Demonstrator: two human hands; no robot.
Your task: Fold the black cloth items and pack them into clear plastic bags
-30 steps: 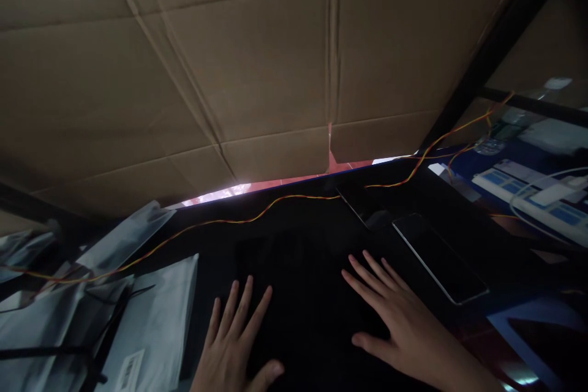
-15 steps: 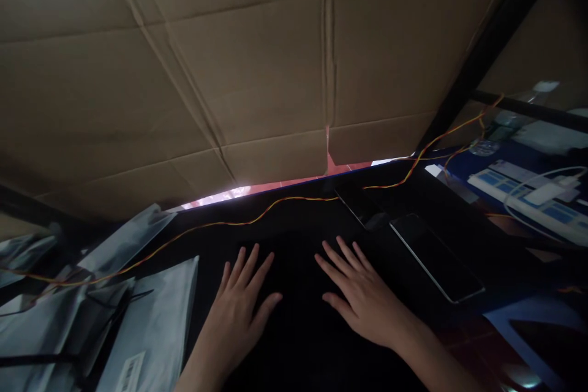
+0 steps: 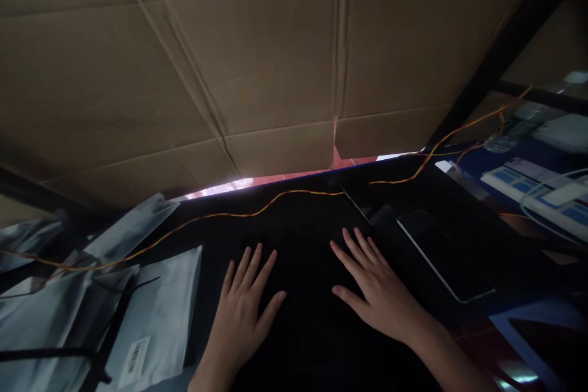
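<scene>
My left hand (image 3: pixel 248 300) lies palm down on the black tabletop (image 3: pixel 303 331), fingers spread, holding nothing. To its left is a pale plastic pouch (image 3: pixel 160 312) with a barcode label. My right hand (image 3: pixel 376 288) also rests flat on the black surface with its fingers apart and nothing in it. Just right of it lies a dark smartphone (image 3: pixel 445 257) with a silver edge, screen up. Beyond the right fingertips sits another thin dark slab, perhaps a phone (image 3: pixel 362 202), hard to make out in the dim light.
A twisted yellow-red wire (image 3: pixel 220 214) runs across the back. Cardboard (image 3: pixel 275 61) walls the far side. More plastic pouches (image 3: pixel 41 318) pile up at left. On the right are a white power strip (image 3: pixel 533 190), a clear bottle (image 3: pixel 509 131) and a dark frame post (image 3: pixel 491 43).
The view has shifted slightly. My right hand has moved a little to the right and the gap between my hands is somewhat wider. Both hands stay flat and spread.
</scene>
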